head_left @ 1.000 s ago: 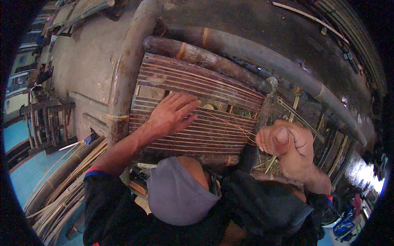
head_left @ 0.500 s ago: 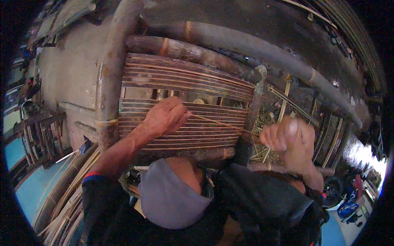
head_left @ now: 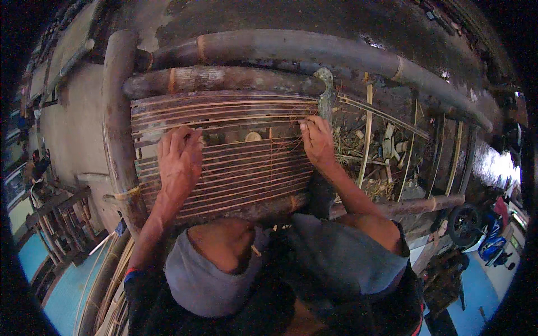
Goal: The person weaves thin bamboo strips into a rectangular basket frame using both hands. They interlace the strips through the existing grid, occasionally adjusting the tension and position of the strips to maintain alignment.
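A slatted bamboo panel (head_left: 241, 172) lies among thick bamboo poles, one pole (head_left: 119, 145) along its left end and a pair along its far edge. Over the panel's left part the left hand (head_left: 180, 154) bends its fingers at the slats; at its right end the right hand (head_left: 318, 147) brings thumb and fingertips together beside a slat, and I cannot tell what either grips. The hands are well apart, and fine orange fibre (head_left: 287, 148) curls over the panel beside the right one. Right of the panel, pale strips (head_left: 367, 137) cross a ground littered with bamboo offcuts (head_left: 388, 144). Left of it stretches dull grey floor (head_left: 73, 129); nearer the person, a bundle of split strips (head_left: 116, 288) lies by bright blue flooring (head_left: 64, 294). Farther right of the panel stands a black-tyred wheel (head_left: 464, 225).
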A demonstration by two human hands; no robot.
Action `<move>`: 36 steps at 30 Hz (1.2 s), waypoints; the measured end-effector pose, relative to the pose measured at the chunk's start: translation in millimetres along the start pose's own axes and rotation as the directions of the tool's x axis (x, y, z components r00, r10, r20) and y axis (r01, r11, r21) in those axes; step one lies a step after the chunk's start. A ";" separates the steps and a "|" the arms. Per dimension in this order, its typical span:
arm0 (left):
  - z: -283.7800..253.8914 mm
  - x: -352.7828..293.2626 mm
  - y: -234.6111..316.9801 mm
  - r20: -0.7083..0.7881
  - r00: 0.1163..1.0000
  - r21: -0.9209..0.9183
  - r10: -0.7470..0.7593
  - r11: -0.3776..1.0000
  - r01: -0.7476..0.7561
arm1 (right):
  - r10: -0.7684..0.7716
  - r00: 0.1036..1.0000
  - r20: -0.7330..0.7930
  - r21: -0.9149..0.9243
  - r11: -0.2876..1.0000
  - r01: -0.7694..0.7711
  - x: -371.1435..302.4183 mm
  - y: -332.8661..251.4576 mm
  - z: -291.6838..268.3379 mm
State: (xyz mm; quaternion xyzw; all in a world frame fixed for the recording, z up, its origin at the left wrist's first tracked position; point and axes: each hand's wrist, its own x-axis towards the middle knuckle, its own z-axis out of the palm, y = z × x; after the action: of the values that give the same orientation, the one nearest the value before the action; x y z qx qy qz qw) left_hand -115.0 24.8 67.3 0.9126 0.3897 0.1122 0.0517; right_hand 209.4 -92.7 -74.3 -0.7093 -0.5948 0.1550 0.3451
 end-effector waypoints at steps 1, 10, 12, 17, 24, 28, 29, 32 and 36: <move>-0.2 0.0 0.0 0.004 1.000 -0.002 -0.008 1.000 0.008 | 0.012 1.000 0.020 -0.012 1.000 -0.012 -0.6 1.1 0.4; -13.6 1.5 -6.5 0.130 0.988 0.115 -0.080 0.991 0.065 | -0.045 0.996 0.075 -0.045 0.998 0.048 -15.2 8.1 1.4; -20.2 11.6 -8.2 0.236 0.963 0.068 -0.129 0.991 0.116 | -0.095 0.985 0.141 -0.144 0.983 0.115 -16.8 25.5 -1.4; -21.8 14.3 -18.2 0.257 0.958 0.015 -0.131 0.991 0.132 | 0.422 0.899 -0.118 0.288 0.881 -0.376 30.7 -0.8 -76.2; -20.1 3.4 -24.5 0.268 0.955 0.064 -0.127 0.991 0.114 | 0.045 0.969 -0.245 0.148 0.989 -0.008 69.2 -41.4 -156.0; -24.0 2.6 -19.8 0.249 0.961 0.089 -0.119 0.991 0.100 | 0.168 0.966 -0.198 0.238 0.964 -0.119 74.8 -44.6 -158.1; -27.6 1.3 -20.9 0.227 0.970 0.069 -0.089 0.995 0.075 | 0.159 0.969 -0.190 0.238 0.965 -0.112 77.5 -41.2 -156.6; -30.2 1.9 -18.9 0.247 0.966 0.083 -0.079 0.995 0.060 | 0.212 0.959 -0.189 0.272 0.949 -0.156 84.3 -40.1 -151.7; -20.6 -3.3 -15.3 0.135 0.990 0.134 -0.033 0.991 0.015 | 0.444 0.893 -0.071 0.353 0.849 -0.394 95.6 -37.0 -135.9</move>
State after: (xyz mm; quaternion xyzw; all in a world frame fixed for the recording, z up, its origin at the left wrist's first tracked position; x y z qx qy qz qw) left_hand -133.0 33.2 84.0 0.9147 0.4030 0.0224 0.0189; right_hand 291.2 -41.2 65.8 -0.7639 -0.3633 0.2700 0.4599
